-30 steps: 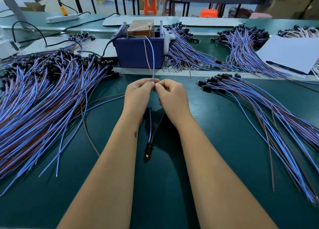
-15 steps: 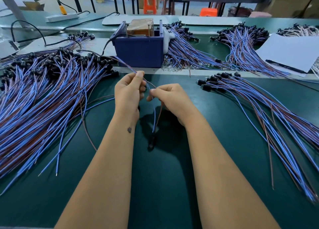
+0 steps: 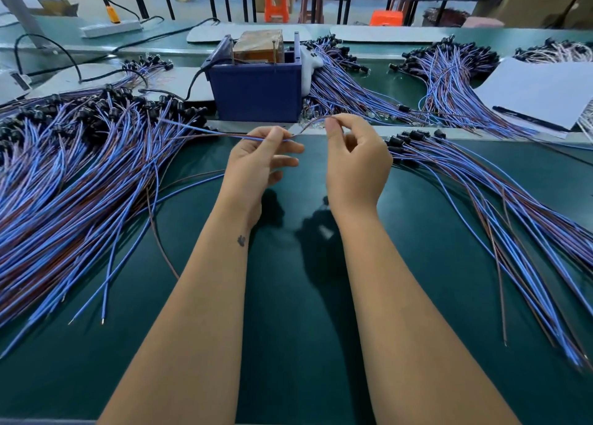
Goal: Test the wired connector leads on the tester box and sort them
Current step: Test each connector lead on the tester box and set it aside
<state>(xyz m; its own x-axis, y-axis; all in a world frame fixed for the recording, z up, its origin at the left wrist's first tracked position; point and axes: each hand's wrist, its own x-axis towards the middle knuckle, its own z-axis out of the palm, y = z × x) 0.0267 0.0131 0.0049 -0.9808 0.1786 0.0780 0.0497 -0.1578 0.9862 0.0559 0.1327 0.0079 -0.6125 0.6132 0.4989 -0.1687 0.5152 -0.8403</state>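
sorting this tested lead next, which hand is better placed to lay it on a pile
Probably the left hand. It pinches the thin blue-and-brown wire lead, whose length trails toward the large blue wire pile on that side. The right hand only pinches the lead's other end.

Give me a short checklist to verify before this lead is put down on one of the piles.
1. Left hand pinches the held lead: ok.
2. Right hand pinches the same lead: ok.
3. Lead is off the tester box: ok.
4. Test result: cannot tell; the lead's connector is not visible.
5. Left pile and right pile lie apart: ok.
6. Green mat between the forearms has no loose leads: ok.
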